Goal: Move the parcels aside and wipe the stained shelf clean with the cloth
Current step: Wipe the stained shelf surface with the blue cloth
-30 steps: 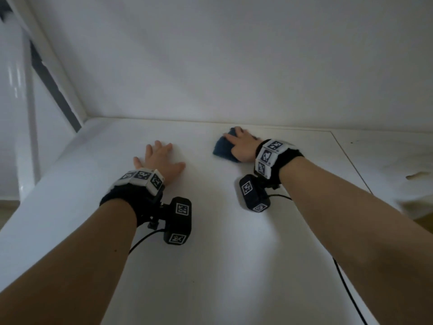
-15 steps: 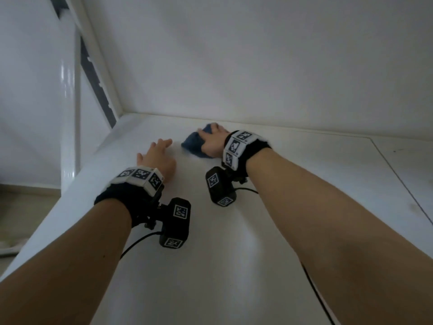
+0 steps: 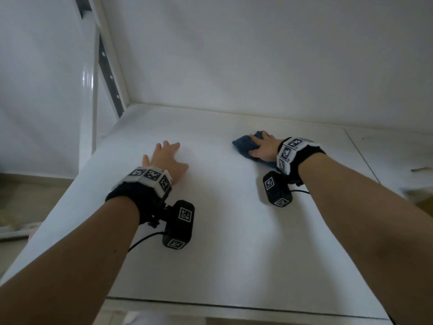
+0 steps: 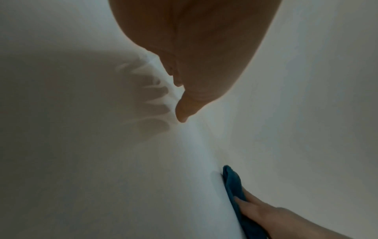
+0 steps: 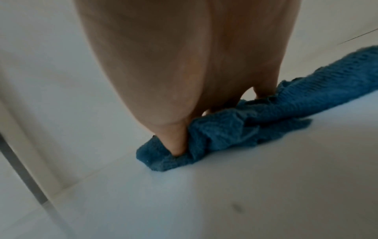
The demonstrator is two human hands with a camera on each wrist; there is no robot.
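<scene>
Wiping is the step in hand: your right hand [image 3: 262, 148] is pressing the crumpled dark-blue terry cloth [image 3: 244, 145] onto the flat white shelf board [image 3: 234, 242], towards the back and right of centre, near the rear wall. In the right wrist view your fingers [image 5: 175, 142] are digging into the cloth's folds, so you are holding it bunched rather than spread. Your left hand [image 3: 167, 160] is lying flat on the shelf, well apart from the cloth, fingers splayed wide and holding nothing; it looks to be bracing you.

No parcels are showing on this board, so that part seems done, though whatever sits past the seam on the right is too blurred to name. A small grey mark [image 5: 237, 207] is showing on the shelf in the right wrist view, on the near side of the cloth and apart from it.

What could go wrong, as a judgement: because the cloth is wadded, only a narrow patch is meeting the board, so you may be leaving streaks or passing beside that mark altogether. The loose tail trailing off to the right could also drag dirt back over cleaned ground. Leaning hard on the braced palm may be smudging its own spot, too.
</scene>
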